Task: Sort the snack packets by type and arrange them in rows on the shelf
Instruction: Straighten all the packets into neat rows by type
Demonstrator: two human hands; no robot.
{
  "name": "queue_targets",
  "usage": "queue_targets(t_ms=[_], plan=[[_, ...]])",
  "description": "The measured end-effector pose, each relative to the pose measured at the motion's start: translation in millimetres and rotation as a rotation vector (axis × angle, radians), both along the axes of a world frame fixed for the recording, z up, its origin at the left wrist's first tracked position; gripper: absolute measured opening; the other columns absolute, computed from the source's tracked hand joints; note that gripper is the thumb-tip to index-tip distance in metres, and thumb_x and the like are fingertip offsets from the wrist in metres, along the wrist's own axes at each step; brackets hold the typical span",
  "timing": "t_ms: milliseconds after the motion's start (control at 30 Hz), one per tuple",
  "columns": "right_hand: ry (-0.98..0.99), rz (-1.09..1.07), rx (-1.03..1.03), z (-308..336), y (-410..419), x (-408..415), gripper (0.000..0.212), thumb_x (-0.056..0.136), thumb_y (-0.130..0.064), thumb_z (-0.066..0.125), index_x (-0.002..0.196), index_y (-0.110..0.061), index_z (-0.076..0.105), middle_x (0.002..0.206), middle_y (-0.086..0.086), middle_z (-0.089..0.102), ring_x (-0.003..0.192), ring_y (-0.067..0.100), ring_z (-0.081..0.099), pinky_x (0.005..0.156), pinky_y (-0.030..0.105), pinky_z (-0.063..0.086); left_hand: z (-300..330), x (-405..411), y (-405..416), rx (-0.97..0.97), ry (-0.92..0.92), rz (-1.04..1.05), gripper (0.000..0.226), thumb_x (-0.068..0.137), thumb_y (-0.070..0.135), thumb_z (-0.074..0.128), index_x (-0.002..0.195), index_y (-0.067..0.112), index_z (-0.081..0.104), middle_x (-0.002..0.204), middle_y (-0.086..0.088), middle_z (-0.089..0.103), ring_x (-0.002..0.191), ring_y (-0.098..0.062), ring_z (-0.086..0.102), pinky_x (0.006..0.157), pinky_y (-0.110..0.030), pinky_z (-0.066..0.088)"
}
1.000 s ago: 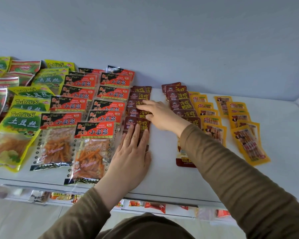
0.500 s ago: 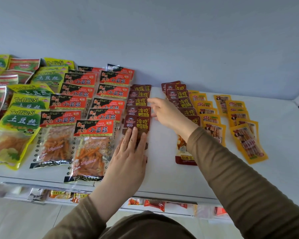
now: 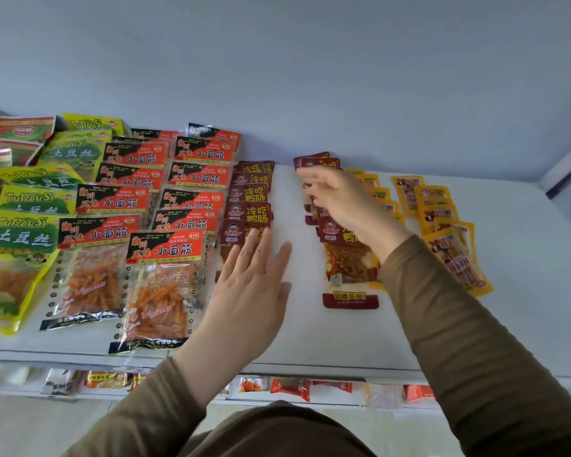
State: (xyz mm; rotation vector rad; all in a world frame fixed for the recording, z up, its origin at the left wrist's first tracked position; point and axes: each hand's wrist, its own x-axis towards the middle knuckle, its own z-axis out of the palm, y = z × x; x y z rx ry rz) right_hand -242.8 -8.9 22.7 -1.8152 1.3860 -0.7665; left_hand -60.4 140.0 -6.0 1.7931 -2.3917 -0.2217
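Snack packets lie in rows by type on a white shelf (image 3: 524,324). My left hand (image 3: 251,291) rests flat, fingers straight, on the front packet of the left dark-red row (image 3: 249,211). My right hand (image 3: 340,199) hovers over the right dark-red row (image 3: 346,268), its fingers curled down at the left edge of the rear packets. Whether they pinch a packet is hidden. To the left lie two rows of red-and-black packets (image 3: 159,285) and the green-and-yellow packets (image 3: 14,245). Yellow packets (image 3: 455,255) sit to the right.
A pale wall (image 3: 310,77) rises right behind the shelf. Bare shelf shows between the two dark-red rows and at the far right. A lower shelf holds more small packets (image 3: 290,387) under the front edge.
My right hand has left the left dark-red row and moved right and back, over the right dark-red row. My left hand stays flat on the front packet.
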Motion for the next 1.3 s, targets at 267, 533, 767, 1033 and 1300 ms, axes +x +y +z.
queue_targets(t_ms=[267, 533, 767, 1033, 1300], plan=[[-0.02, -0.294, 0.032, -6, -12, -64, 0.031, 0.107, -0.018, 0.043, 0.129, -0.027, 0.064, 0.135, -0.004, 0.064, 0.12, 0.008, 0.059, 0.103, 0.032, 0.048, 4, -91, -62, -0.074, 0.037, -0.144, 0.062, 0.109, 0.043, 0.028, 0.163, 0.016, 0.014, 0.172, -0.012, 0.007, 0.158, -0.032, -0.001, 0.128, -0.048, 0.002], [0.205, -0.255, -0.019, -21, 1, -68, 0.036, 0.108, -0.017, 0.038, 0.134, -0.024, 0.062, 0.141, -0.007, 0.06, 0.129, 0.013, 0.054, 0.099, 0.023, 0.04, -23, -134, -101, 0.026, 0.012, -0.105, 0.061, 0.109, 0.039, 0.017, 0.165, 0.018, 0.005, 0.173, -0.006, 0.004, 0.159, -0.029, -0.002, 0.128, -0.049, 0.002], [0.287, -0.162, -0.019, -20, -3, -79, 0.038, 0.108, -0.016, 0.038, 0.14, -0.024, 0.058, 0.148, -0.001, 0.054, 0.134, 0.018, 0.05, 0.099, 0.027, 0.042, -22, -103, -106, 0.006, -0.007, -0.146, 0.057, 0.11, 0.039, 0.017, 0.164, 0.02, 0.011, 0.173, -0.005, 0.006, 0.159, -0.027, -0.003, 0.128, -0.047, 0.002], [-0.174, -0.353, 0.188, -4, -57, -33, 0.05, 0.104, -0.008, 0.042, 0.154, -0.006, 0.033, 0.158, 0.01, 0.038, 0.144, 0.024, 0.038, 0.107, 0.029, 0.035, -23, -84, -106, 0.047, -0.018, -0.167, 0.058, 0.11, 0.039, 0.016, 0.164, 0.022, 0.008, 0.173, -0.004, 0.003, 0.159, -0.027, -0.007, 0.128, -0.048, 0.001], [-0.191, -0.505, 0.256, -16, -96, -4, 0.026, 0.096, -0.006, 0.051, 0.122, -0.001, 0.049, 0.129, 0.019, 0.056, 0.117, 0.034, 0.059, 0.096, 0.04, 0.051, -23, -84, -102, 0.066, 0.004, -0.204, 0.058, 0.11, 0.041, 0.016, 0.164, 0.024, 0.008, 0.173, -0.002, 0.002, 0.158, -0.024, -0.008, 0.128, -0.045, -0.003]])
